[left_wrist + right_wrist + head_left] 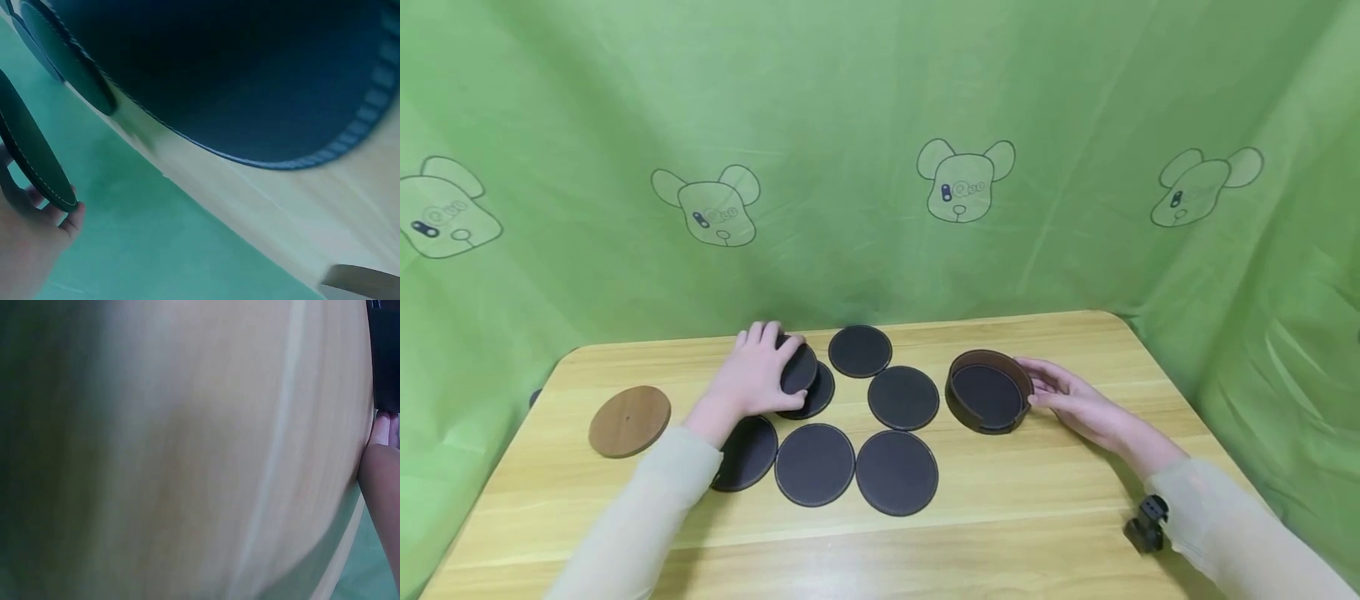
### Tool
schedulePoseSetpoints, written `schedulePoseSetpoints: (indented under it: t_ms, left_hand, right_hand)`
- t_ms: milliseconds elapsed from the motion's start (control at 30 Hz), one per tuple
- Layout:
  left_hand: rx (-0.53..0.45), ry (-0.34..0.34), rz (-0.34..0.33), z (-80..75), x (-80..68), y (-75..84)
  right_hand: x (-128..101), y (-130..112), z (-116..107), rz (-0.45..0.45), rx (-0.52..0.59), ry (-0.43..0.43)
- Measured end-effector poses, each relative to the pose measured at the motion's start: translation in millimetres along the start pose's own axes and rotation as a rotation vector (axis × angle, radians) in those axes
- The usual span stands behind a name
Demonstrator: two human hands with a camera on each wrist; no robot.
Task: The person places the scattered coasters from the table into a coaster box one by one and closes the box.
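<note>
My left hand [748,375] grips a dark round stitched coaster [799,367] by its edge, thumb on the near side and fingers over the far side. This coaster is tilted and overlaps another dark coaster [822,395] lying on the table. In the left wrist view the held coaster [39,153] stands nearly on edge between thumb and fingers. On the right, a round brown coaster holder [962,410] with a gap in its front wall stands on the table, its floor dark. My right hand [1067,398] holds its right wall between thumb and fingers.
Several more dark coasters lie flat on the wooden table [1000,508], among them one at the back [860,351] and one at the front [897,472]. A brown wooden disc [629,422] lies at the left. Green cloth [850,250] hangs behind the table and at both sides.
</note>
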State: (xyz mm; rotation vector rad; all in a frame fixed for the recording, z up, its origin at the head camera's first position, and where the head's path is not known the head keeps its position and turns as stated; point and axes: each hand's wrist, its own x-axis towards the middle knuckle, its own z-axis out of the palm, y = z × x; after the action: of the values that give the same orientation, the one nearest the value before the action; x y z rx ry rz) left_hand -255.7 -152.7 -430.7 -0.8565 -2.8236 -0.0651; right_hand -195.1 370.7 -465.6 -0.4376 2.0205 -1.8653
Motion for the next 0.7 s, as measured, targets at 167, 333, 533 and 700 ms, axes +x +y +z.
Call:
schedulePoseSetpoints:
  t_ms: [167,333,533,700]
  left_hand:
    - [-0.008,0.039,0.059,-3.0,7.6,16.4]
    - [-0.018,0.046,0.107,-1.2,18.0,33.1]
    - [-0.021,0.026,0.167,-0.1,30.5,55.7]
    - [-0.012,0.051,0.225,-4.4,38.7,76.0]
  right_hand:
    - [0.5,0.2,-0.9,0.003,-0.004,-0.001]
    - [0.0,-0.1,-1.6,0.011,-0.008,0.005]
    - [0.2,0.3,-1.3,0.003,-0.003,0.006]
    - [0.0,1.7,-1.5,-0.001,0.001,0.008]
